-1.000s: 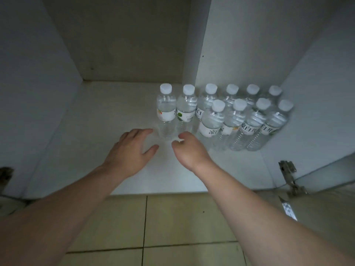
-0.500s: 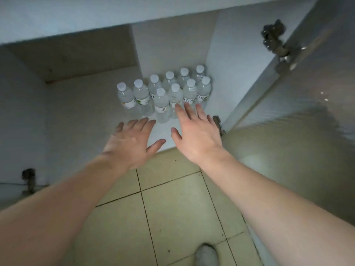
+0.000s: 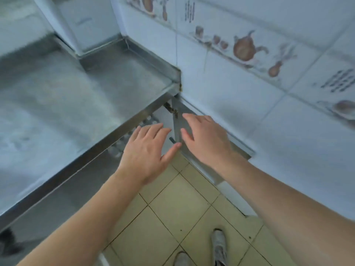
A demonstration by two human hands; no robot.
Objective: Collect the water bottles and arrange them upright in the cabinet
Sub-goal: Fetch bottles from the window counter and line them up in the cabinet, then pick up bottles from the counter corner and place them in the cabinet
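My shoes point(image 3: 218, 244) stand on the floor tiles point(image 3: 172, 212). Above them my left hand point(image 3: 148, 152) and right hand point(image 3: 206, 139) hover flat, each grip spread and holding nothing. Beyond my left hand, bottles point(image 3: 123, 144) show blurred inside the cabinet point(image 3: 167, 118), under the steel surface point(image 3: 76, 96).

Water bottles point(image 3: 148, 120) stand on the cabinet point(image 3: 165, 117) floor under the steel countertop point(image 3: 67, 96).

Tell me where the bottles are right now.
Head view: the bottles stand inside the cabinet under the steel counter, just beyond the left hand.
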